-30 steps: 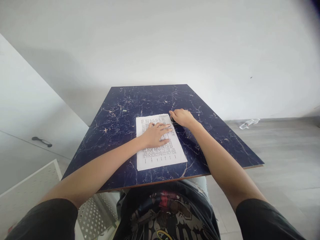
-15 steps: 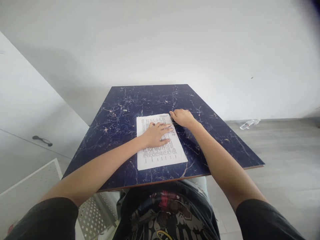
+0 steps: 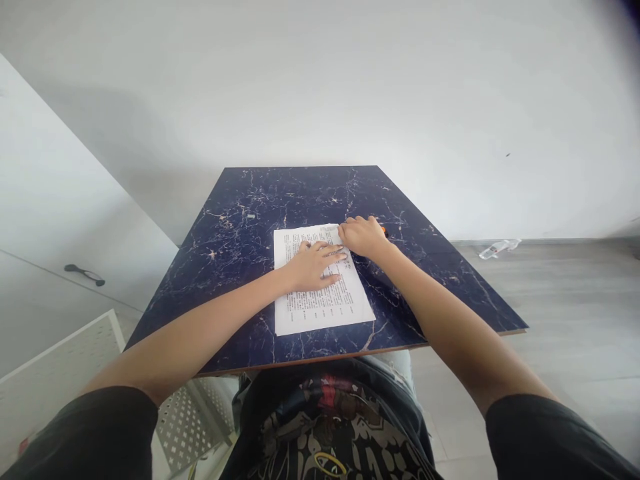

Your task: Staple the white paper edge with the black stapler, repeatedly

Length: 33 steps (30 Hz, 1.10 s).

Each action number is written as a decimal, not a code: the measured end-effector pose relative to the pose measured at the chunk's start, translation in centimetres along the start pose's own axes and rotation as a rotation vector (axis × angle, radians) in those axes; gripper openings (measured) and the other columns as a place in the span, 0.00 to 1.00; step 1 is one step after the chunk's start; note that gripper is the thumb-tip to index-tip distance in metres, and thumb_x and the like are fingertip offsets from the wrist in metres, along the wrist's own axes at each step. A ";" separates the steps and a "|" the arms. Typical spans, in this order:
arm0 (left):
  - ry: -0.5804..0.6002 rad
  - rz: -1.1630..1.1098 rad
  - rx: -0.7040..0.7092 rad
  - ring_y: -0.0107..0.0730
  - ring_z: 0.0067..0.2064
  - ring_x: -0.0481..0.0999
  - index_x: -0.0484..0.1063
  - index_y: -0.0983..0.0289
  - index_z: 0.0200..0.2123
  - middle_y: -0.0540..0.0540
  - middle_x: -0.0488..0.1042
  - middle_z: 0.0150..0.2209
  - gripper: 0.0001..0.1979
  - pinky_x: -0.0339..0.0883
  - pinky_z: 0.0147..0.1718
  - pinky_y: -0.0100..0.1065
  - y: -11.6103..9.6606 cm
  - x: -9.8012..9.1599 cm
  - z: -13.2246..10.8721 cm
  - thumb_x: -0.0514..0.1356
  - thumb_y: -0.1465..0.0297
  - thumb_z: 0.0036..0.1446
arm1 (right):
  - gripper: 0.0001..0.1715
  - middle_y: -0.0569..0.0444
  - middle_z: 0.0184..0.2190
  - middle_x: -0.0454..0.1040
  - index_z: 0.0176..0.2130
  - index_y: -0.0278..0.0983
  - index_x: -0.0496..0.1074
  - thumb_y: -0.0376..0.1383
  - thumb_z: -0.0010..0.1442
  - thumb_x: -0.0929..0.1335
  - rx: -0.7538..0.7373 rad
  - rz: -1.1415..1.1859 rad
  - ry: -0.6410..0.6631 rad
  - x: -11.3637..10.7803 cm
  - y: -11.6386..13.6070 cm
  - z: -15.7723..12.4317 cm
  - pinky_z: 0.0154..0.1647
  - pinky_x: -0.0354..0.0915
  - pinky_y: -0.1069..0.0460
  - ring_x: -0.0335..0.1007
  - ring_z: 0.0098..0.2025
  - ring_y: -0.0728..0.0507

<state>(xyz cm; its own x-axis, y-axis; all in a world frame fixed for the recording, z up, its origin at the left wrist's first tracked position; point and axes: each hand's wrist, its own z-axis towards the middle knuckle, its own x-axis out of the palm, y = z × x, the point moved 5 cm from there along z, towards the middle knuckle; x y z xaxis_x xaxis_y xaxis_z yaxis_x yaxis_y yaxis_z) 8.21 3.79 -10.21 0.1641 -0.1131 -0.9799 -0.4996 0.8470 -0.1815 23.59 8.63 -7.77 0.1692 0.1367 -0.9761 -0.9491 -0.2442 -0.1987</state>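
Find the paper near the front edge of the surface, lying flat and printed side up. Over the middle of the paper, see the left hand with the grip released, fingers splayed, pressing and holding nothing. For good steadiness, spread the load evenly through palm and fingertips, probably without sliding, to avoid dragging the paper askew or wrinkling it.

At the far right corner of the paper, see the right hand with the grip curled into a loose fist. Impossible to make out whether grasping anything or merely bearing down, with the underside hidden. To the right of the paper, just past those knuckles, note an orange-and-black object, mostly covered and too small to name. To do well there, set the wrist low, bear straight down rather than twisting, and raise the knuckles enough for a clear look at the masked corner before adding weight.

Beyond the far left corner of the paper, well apart from it, leave the small pale piece alone. Farther off, well to the right of the paper, ignore the clear wrapper on the floor.
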 end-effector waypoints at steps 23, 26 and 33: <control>-0.015 0.006 0.006 0.57 0.70 0.56 0.59 0.50 0.71 0.53 0.54 0.74 0.31 0.49 0.64 0.64 -0.2 -0.4 -0.3 0.46 0.48 0.70 | 0.40 0.37 0.45 0.82 0.43 0.34 0.81 0.47 0.76 0.48 0.252 0.249 -0.029 -0.3 -4.9 0.0 0.50 0.67 0.46 0.78 0.48 0.34; -0.010 0.014 0.006 0.56 0.70 0.56 0.59 0.51 0.70 0.54 0.55 0.74 0.31 0.49 0.64 0.64 -0.1 -0.3 -0.3 0.46 0.48 0.70 | 0.39 0.34 0.45 0.81 0.43 0.32 0.81 0.47 0.76 0.49 0.279 0.270 -0.030 -0.1 -5.9 0.0 0.50 0.67 0.45 0.78 0.48 0.32; 0.001 0.009 0.009 0.54 0.71 0.56 0.59 0.51 0.70 0.54 0.57 0.73 0.30 0.48 0.65 0.63 -0.2 -0.4 -0.3 0.45 0.48 0.70 | 0.40 0.33 0.43 0.81 0.42 0.32 0.80 0.47 0.76 0.48 0.272 0.332 -0.048 0.6 -7.0 0.1 0.51 0.66 0.45 0.77 0.48 0.32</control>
<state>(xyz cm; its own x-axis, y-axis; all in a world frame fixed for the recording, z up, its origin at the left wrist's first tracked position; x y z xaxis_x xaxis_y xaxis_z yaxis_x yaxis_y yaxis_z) 7.99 3.55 -9.81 0.1591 -0.1060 -0.9816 -0.4933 0.8527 -0.1720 30.32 10.56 -6.95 -0.1639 0.1395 -0.9766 -0.9865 -0.0219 0.1624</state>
